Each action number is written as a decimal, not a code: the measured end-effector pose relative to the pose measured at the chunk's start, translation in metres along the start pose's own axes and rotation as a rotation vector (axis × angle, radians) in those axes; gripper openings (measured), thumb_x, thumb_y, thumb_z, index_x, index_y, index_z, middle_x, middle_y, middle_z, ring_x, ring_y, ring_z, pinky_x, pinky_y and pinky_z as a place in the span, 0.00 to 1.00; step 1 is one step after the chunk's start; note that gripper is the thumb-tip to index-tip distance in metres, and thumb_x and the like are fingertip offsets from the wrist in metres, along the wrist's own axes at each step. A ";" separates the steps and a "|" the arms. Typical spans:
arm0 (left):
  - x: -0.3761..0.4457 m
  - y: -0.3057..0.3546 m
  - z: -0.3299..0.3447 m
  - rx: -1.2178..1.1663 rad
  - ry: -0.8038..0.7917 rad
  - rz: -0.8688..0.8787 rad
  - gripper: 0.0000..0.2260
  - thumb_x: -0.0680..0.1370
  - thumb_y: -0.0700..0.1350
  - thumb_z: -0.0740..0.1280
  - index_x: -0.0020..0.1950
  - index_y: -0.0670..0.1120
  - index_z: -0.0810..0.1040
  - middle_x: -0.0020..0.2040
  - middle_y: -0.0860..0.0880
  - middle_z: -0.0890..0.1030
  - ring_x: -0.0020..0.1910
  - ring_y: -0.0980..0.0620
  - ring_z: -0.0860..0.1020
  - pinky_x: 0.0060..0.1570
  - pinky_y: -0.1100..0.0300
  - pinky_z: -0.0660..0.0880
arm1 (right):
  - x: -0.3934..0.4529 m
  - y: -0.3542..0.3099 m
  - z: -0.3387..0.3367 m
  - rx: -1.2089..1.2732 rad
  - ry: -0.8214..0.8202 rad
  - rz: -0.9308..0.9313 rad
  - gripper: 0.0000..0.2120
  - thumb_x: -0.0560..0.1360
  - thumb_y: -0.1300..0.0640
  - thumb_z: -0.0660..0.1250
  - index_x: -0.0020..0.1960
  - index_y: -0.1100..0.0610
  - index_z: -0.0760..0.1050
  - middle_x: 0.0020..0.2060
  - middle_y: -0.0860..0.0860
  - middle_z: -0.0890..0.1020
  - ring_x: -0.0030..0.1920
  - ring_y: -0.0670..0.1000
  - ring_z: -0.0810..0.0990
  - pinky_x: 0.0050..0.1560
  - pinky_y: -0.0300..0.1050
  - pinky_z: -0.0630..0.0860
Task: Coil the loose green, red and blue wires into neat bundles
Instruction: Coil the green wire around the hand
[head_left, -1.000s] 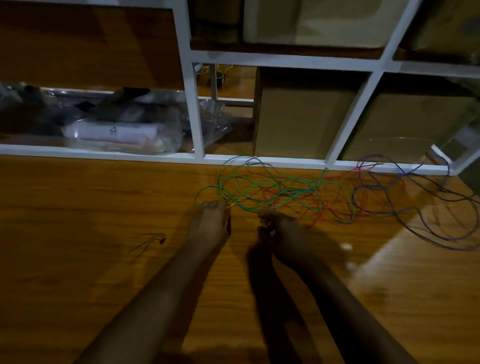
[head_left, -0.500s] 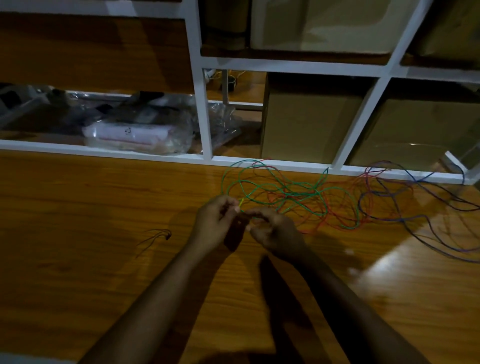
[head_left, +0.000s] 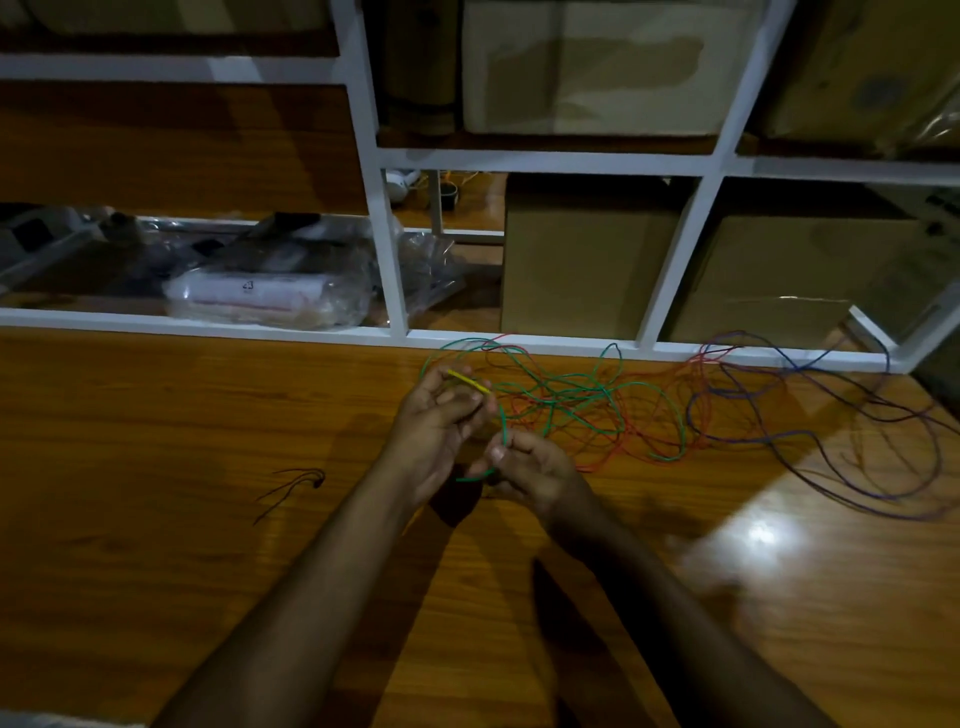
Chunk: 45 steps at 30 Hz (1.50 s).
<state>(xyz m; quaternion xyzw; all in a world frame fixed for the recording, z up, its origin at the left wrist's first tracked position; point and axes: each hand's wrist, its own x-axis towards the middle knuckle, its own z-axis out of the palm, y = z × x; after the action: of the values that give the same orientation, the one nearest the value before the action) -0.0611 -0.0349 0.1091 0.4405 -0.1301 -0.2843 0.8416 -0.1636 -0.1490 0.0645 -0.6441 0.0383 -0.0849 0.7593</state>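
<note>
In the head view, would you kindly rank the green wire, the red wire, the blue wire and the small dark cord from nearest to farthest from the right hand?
From the right hand:
1. Green wire, pinched in it.
2. Red wire, just to its right.
3. Small dark cord, on the left side of the table.
4. Blue wire, far right.

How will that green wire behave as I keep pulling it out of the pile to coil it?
Probably floppy: the green wire lies in loose irregular loops and bends sharply between the left hand and right hand. Likely to snag, since its loops cross the red wire. It looks thin and light, so pulling may drag the whole tangle across the glossy table.
</note>
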 end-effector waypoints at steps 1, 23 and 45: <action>0.000 0.001 -0.001 -0.043 -0.013 -0.005 0.10 0.76 0.27 0.59 0.48 0.40 0.74 0.45 0.40 0.80 0.44 0.47 0.82 0.45 0.60 0.80 | 0.000 -0.003 -0.004 0.057 0.090 0.016 0.07 0.77 0.55 0.65 0.48 0.59 0.76 0.38 0.54 0.82 0.39 0.52 0.81 0.38 0.40 0.77; 0.012 0.022 -0.001 -0.414 -0.451 -0.394 0.02 0.74 0.40 0.66 0.42 0.44 0.74 0.28 0.54 0.59 0.23 0.57 0.56 0.23 0.63 0.56 | 0.009 -0.058 -0.082 0.168 -0.133 0.303 0.08 0.75 0.62 0.65 0.53 0.63 0.76 0.31 0.49 0.71 0.23 0.40 0.65 0.29 0.35 0.70; 0.025 0.011 0.026 -0.266 -0.088 -0.104 0.08 0.77 0.39 0.57 0.40 0.42 0.72 0.37 0.43 0.79 0.36 0.48 0.80 0.39 0.57 0.80 | -0.013 -0.104 -0.001 -1.939 -0.106 -0.328 0.11 0.78 0.57 0.62 0.58 0.49 0.77 0.52 0.54 0.77 0.47 0.59 0.82 0.31 0.44 0.62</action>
<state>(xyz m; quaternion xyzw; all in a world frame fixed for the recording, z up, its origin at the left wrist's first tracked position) -0.0492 -0.0623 0.1326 0.3182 -0.1053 -0.3612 0.8702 -0.1848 -0.1641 0.1660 -0.9881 -0.0326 -0.0921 -0.1184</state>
